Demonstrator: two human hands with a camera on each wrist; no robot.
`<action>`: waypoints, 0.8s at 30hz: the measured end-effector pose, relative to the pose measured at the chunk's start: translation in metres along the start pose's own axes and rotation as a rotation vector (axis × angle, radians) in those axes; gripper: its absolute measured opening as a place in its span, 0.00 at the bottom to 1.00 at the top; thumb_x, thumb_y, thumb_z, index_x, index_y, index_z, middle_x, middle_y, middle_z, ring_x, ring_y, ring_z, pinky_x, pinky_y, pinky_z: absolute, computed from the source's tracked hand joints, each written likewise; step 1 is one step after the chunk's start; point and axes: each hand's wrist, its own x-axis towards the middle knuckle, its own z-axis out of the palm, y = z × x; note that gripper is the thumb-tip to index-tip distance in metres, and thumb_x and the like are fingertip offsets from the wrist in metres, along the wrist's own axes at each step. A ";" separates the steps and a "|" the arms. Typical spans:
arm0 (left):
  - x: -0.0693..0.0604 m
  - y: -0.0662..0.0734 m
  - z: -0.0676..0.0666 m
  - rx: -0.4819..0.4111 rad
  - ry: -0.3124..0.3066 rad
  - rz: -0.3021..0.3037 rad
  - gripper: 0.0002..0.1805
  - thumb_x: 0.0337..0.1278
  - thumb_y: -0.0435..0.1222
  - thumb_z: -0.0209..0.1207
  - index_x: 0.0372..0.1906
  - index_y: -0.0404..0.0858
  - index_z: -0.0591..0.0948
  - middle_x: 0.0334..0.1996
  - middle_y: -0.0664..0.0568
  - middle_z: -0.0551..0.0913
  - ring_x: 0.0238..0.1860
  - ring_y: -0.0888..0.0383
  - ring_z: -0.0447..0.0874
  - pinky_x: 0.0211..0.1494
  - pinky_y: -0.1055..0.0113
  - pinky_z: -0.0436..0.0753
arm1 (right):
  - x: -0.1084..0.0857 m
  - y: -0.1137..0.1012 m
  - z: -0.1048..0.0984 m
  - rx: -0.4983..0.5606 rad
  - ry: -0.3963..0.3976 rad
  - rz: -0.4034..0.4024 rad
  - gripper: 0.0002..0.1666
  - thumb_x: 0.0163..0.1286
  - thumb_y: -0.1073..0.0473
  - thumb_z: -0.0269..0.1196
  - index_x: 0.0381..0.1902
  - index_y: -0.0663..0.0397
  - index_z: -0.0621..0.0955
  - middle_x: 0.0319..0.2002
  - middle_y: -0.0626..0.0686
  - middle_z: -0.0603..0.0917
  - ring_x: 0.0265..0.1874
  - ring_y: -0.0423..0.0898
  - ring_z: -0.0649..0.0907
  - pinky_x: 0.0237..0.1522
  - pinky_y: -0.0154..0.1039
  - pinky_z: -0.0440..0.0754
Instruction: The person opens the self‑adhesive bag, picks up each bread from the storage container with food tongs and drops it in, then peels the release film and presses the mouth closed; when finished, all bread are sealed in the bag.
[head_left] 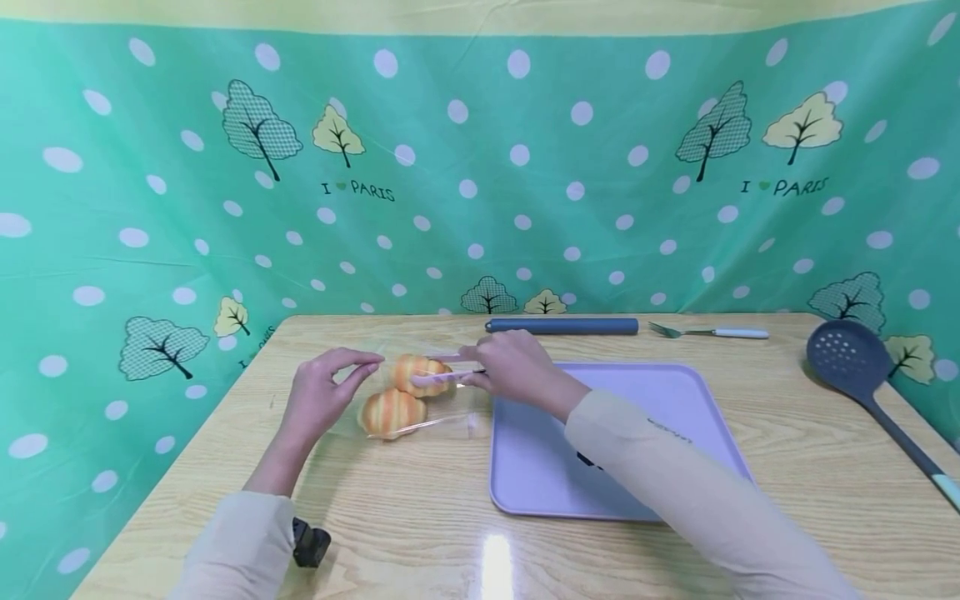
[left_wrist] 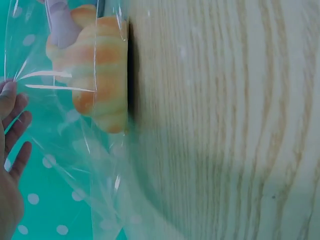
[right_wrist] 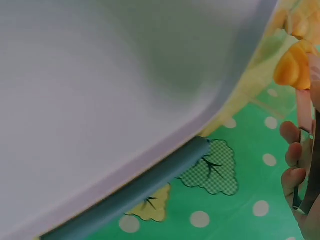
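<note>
Bread roll (head_left: 410,367) is lying between tongs (head_left: 448,377) clamped in the right grip (head_left: 513,364); the left grip (head_left: 326,390) is pinching a clear bag (head_left: 453,423), its slack film risking a snagged, dropped roll.

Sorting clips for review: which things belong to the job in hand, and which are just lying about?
Job in hand: left hand pinching the bag; right hand holding the tongs; two rolls; probably the tray.

Apparently lying about: blue rod; fork; skimmer.

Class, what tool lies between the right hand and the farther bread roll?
In the head view, tongs stretch from the right hand to that roll.
</note>
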 end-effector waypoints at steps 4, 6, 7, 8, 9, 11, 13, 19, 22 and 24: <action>0.002 0.001 -0.003 0.011 0.025 0.024 0.10 0.54 0.23 0.71 0.39 0.37 0.91 0.34 0.49 0.91 0.38 0.49 0.90 0.42 0.53 0.85 | 0.000 -0.005 -0.008 -0.025 -0.051 -0.021 0.21 0.67 0.41 0.69 0.52 0.44 0.88 0.25 0.45 0.83 0.18 0.39 0.69 0.16 0.30 0.61; 0.003 0.000 -0.005 0.012 0.038 0.027 0.10 0.53 0.23 0.71 0.39 0.38 0.91 0.34 0.51 0.90 0.37 0.50 0.89 0.42 0.60 0.84 | -0.001 -0.007 -0.010 -0.027 -0.073 -0.038 0.19 0.67 0.42 0.70 0.50 0.44 0.88 0.24 0.44 0.83 0.18 0.39 0.69 0.16 0.30 0.61; 0.003 0.000 -0.005 0.011 0.044 0.031 0.10 0.53 0.23 0.71 0.39 0.38 0.91 0.33 0.51 0.90 0.37 0.51 0.89 0.42 0.63 0.83 | -0.002 -0.008 -0.011 -0.023 -0.082 -0.044 0.19 0.67 0.43 0.70 0.50 0.45 0.88 0.24 0.44 0.82 0.18 0.38 0.69 0.16 0.30 0.62; 0.003 0.000 -0.005 0.006 0.046 0.032 0.10 0.53 0.23 0.71 0.39 0.39 0.91 0.33 0.52 0.90 0.37 0.51 0.89 0.42 0.67 0.82 | -0.003 -0.009 -0.012 -0.022 -0.090 -0.050 0.18 0.67 0.43 0.70 0.49 0.45 0.88 0.23 0.43 0.81 0.18 0.38 0.69 0.16 0.30 0.62; 0.003 0.000 -0.005 0.001 0.045 0.033 0.10 0.53 0.23 0.71 0.39 0.39 0.91 0.33 0.52 0.90 0.37 0.51 0.89 0.42 0.69 0.81 | -0.004 -0.009 -0.012 -0.020 -0.093 -0.054 0.18 0.67 0.43 0.70 0.49 0.45 0.88 0.22 0.43 0.81 0.18 0.38 0.69 0.16 0.31 0.62; 0.002 0.000 -0.006 -0.016 0.035 0.032 0.10 0.54 0.23 0.70 0.39 0.39 0.91 0.34 0.52 0.90 0.38 0.51 0.89 0.44 0.75 0.78 | -0.005 -0.009 -0.013 -0.024 -0.084 -0.060 0.18 0.67 0.43 0.71 0.47 0.46 0.88 0.21 0.43 0.79 0.18 0.38 0.69 0.16 0.31 0.63; 0.000 0.000 -0.005 -0.035 0.014 0.025 0.10 0.55 0.24 0.70 0.39 0.39 0.91 0.35 0.52 0.90 0.40 0.50 0.89 0.47 0.79 0.77 | -0.006 -0.009 -0.012 -0.038 -0.059 -0.066 0.18 0.67 0.42 0.70 0.47 0.45 0.88 0.20 0.43 0.77 0.17 0.39 0.70 0.16 0.32 0.64; -0.005 0.000 -0.005 -0.074 -0.068 -0.025 0.08 0.59 0.26 0.68 0.41 0.40 0.90 0.41 0.50 0.91 0.46 0.47 0.89 0.54 0.80 0.78 | -0.008 -0.008 -0.004 -0.024 0.028 -0.073 0.23 0.67 0.40 0.70 0.53 0.46 0.87 0.22 0.45 0.82 0.18 0.39 0.73 0.15 0.31 0.67; -0.007 0.000 -0.004 -0.066 -0.101 -0.039 0.08 0.60 0.27 0.68 0.42 0.40 0.90 0.41 0.50 0.91 0.47 0.47 0.90 0.52 0.65 0.84 | -0.009 -0.009 0.001 0.004 0.055 -0.058 0.25 0.67 0.41 0.70 0.55 0.48 0.86 0.25 0.47 0.84 0.18 0.40 0.75 0.15 0.32 0.67; -0.007 0.001 -0.004 -0.063 -0.122 -0.047 0.07 0.61 0.28 0.68 0.42 0.39 0.90 0.40 0.50 0.91 0.47 0.47 0.89 0.52 0.55 0.85 | -0.009 -0.011 0.004 0.017 0.066 -0.035 0.25 0.67 0.41 0.70 0.56 0.48 0.86 0.26 0.48 0.84 0.18 0.40 0.76 0.14 0.32 0.67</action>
